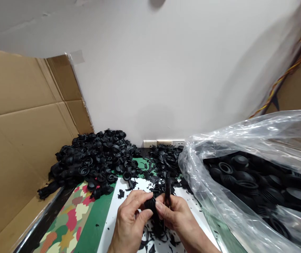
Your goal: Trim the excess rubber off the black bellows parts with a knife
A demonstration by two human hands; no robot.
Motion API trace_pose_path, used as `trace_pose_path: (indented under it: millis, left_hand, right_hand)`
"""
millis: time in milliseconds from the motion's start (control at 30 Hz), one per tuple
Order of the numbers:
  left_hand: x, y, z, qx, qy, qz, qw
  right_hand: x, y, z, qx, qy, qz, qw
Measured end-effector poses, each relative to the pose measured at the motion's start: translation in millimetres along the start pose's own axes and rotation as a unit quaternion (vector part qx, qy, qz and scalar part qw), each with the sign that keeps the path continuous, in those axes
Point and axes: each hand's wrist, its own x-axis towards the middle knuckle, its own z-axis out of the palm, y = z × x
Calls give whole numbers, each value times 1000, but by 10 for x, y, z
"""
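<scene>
Between the thumb and fingers of my left hand [132,214] is a small black ribbed rubber bellows [150,203]. My right hand [175,212] is closed around a slim dark tool [168,188] that stands upright in the grip; its exact kind does not show. My right thumb reaches the bellows' right side. Beneath both hands, black rubber scraps [152,242] lie scattered over a white sheet [108,228]. Part of the bellows is hidden by my fingers.
A heap of black ribbed rubber parts [95,154] sits at the left by a cardboard panel [29,102]. More black scraps [166,158] are piled near the wall socket [178,143]. At right, a clear plastic bag [197,168] holds larger black rubber parts [247,186].
</scene>
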Motion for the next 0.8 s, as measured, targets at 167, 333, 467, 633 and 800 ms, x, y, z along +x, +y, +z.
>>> trace_pose_path:
  millis: [167,333,467,633,800]
  left_hand:
    - [3,-23,20,-106,-1,-96,990]
    - [4,-10,21,-145,-28,-100,984]
    - [14,-1,24,-137,-45,-58,988]
    - [29,-37,47,-157,25,-58,986]
    - [43,-49,76,-161,82,-90,979]
  right_hand:
    - [-41,-52,32,68,-5,47,997]
    - [-59,-69,61,98,-21,50,994]
    - [-66,-56,54,105,-25,44,993]
    - [-57,-37,21,70,-17,41,997]
    - [-40,-41,8,54,12,46,997]
